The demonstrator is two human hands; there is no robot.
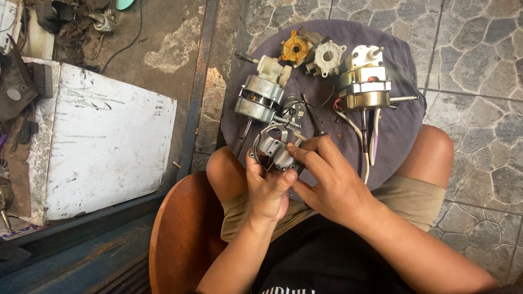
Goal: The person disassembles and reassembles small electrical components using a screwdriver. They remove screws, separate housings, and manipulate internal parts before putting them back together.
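My left hand (268, 188) grips a grey metal motor bracket (274, 146) from below, just above my knees. My right hand (329, 177) holds the same part from the right, its fingers curled over the bracket's side. Right behind it on a dark round cloth-covered surface (406, 122) lies a silver fan motor (260, 98) with a shaft, and a small round part (294, 110). A second, brass-coloured motor (364, 90) with white and red wires lies at the right. A yellow gear housing (296, 50) and a white gear housing (327, 56) sit at the far edge.
A white, scratched board (106, 139) lies at the left on a dirty floor with tools and scrap (16, 87) beside it. A brown wooden stool (185, 234) is under me. Grey stone paving (479, 65) runs to the right. A screwdriver (313, 117) lies on the cloth.
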